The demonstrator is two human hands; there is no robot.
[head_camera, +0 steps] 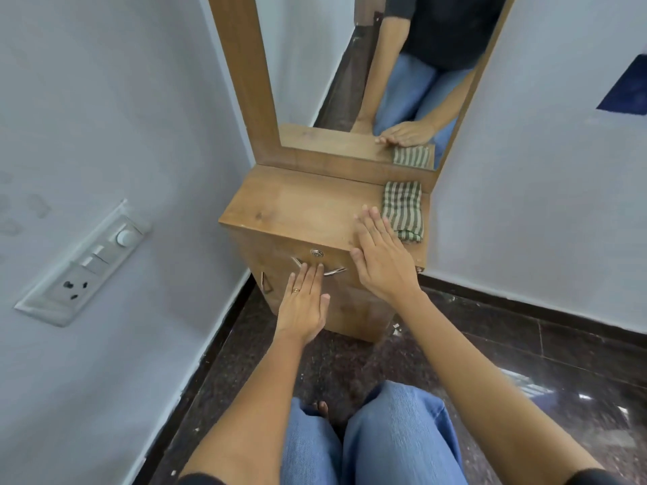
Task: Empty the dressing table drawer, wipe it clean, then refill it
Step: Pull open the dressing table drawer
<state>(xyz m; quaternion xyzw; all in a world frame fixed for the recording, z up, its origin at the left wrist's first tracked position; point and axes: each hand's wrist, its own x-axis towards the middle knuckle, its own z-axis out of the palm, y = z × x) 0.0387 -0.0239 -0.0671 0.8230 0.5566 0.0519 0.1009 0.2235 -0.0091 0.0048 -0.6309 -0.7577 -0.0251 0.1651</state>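
drawer (273,248) shut, near face of dressing table (297,204) | left hand (304,304) fingers straight, together, at metal handle (336,272), likely to pull | right hand (381,255) flat, slightly spread, seemingly bracing top beside striped cloth (402,210)

Flat hands (380,255) at shut drawer (317,264)

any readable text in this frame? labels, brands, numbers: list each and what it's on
No readable text anywhere in the frame.
Switch panel on the left wall: no markings legible.
Drawer lock: too small to show any stamp.
Striped cloth on the tabletop: pattern only, no tag showing.
Blue shape on the right wall: cut off by the frame edge, no lettering visible.
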